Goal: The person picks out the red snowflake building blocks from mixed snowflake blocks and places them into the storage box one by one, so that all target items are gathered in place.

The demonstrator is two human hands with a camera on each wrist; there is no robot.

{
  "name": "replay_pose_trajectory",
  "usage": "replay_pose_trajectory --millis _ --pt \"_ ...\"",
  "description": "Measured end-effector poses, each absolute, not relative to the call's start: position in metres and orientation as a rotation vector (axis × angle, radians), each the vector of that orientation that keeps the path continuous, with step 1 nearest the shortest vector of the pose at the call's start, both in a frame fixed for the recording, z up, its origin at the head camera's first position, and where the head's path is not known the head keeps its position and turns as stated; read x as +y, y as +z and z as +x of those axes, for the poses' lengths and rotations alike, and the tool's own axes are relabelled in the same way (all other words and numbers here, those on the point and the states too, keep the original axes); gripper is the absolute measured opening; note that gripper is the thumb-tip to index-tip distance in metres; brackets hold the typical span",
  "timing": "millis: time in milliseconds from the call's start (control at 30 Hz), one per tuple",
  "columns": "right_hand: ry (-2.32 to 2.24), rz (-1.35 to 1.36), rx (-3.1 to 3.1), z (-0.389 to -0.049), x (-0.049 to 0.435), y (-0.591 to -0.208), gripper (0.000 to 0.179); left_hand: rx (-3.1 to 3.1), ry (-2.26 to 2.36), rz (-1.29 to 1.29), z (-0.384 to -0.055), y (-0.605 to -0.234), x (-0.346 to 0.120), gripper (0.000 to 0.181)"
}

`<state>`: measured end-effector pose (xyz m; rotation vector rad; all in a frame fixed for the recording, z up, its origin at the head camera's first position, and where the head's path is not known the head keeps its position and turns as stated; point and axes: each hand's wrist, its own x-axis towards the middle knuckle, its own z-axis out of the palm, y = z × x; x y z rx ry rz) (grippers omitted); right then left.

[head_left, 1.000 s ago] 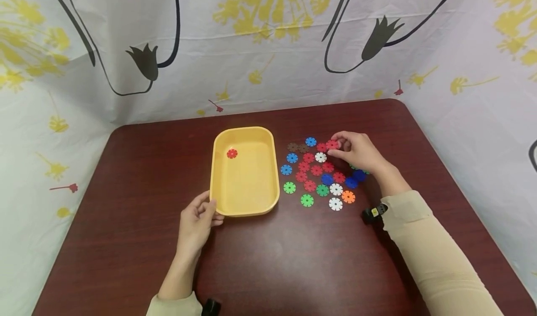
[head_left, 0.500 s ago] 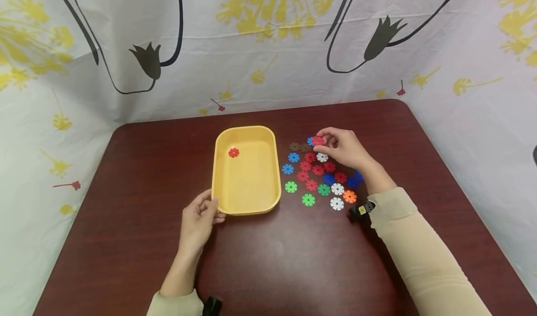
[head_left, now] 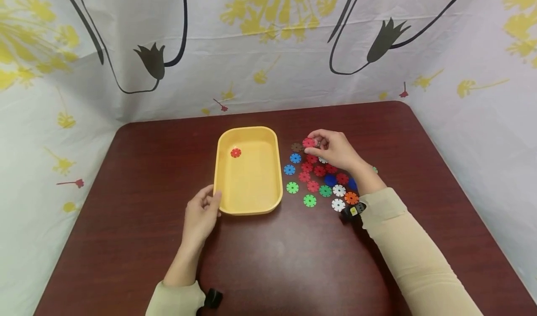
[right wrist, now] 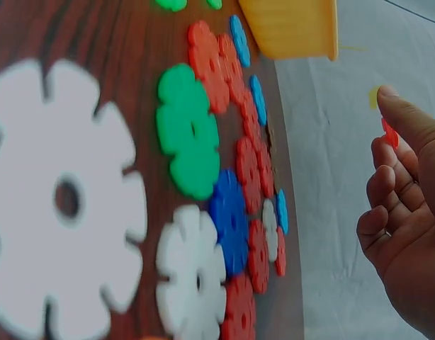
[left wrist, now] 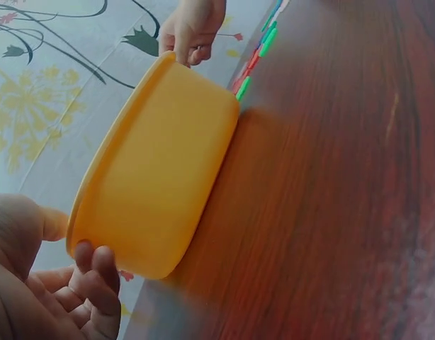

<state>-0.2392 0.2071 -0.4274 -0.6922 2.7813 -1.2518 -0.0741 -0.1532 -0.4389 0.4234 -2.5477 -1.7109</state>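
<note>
My left hand point(head_left: 202, 212) holds the yellow plastic tray point(head_left: 280, 185) at its near left corner. In the left wrist view the thumb lies at the rim and the fingers curl against the outer wall. My right hand point(head_left: 333, 149) pinches a red notched plastic disc point(head_left: 308, 142) between thumb and fingertips, over the far side of the spread of discs. The right wrist view shows that red disc point(right wrist: 390, 133) edge-on between thumb and index finger. Another red disc point(head_left: 236, 153) lies inside the tray, near its far left.
Right of the tray, several notched discs lie flat on the dark wooden table point(head_left: 285, 260), among them a brown disc point(head_left: 297, 147), a light green disc point(head_left: 310, 200) and an orange disc point(head_left: 351, 198). Patterned cloth point(head_left: 268, 92) hangs behind the table.
My right hand has moved left with the pinched red disc, from the right part of the spread toward the tray. The left hand stays at the tray corner.
</note>
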Motion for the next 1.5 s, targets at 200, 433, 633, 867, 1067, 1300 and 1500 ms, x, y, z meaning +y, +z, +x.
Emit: replay_pose_trajectory --millis 200,433,633,867,1067,1300,1500 --pt "-1.236 -0.679 2.767 -0.24 0.195 -0.427 0.037 -2.624 -1.523 0.401 -0.083 -0.441 -0.152 0.045" --pt "-1.245 -0.702 2.754 -0.24 0.185 -0.424 0.036 -2.568 -1.493 0.416 -0.088 -0.447 -0.151 0.04" --pt "-1.267 -0.737 2.75 -0.242 0.174 -0.421 0.035 -2.474 -1.555 0.381 -0.089 -0.45 -0.15 0.034" --pt "-1.294 -0.804 2.721 -0.245 0.156 -0.416 0.033 -2.435 -1.587 0.361 -0.089 -0.452 -0.149 0.032" --pt "-1.304 -0.84 2.69 -0.246 0.139 -0.413 0.032 -2.42 -1.607 0.333 -0.09 -0.452 -0.148 0.031" --pt "-1.295 -0.88 2.638 -0.247 0.121 -0.414 0.033 -2.397 -1.631 0.324 -0.089 -0.451 -0.148 0.031" --pt "-1.297 -0.923 2.613 -0.249 0.108 -0.416 0.035 -2.384 -1.643 0.32 -0.089 -0.452 -0.148 0.031"
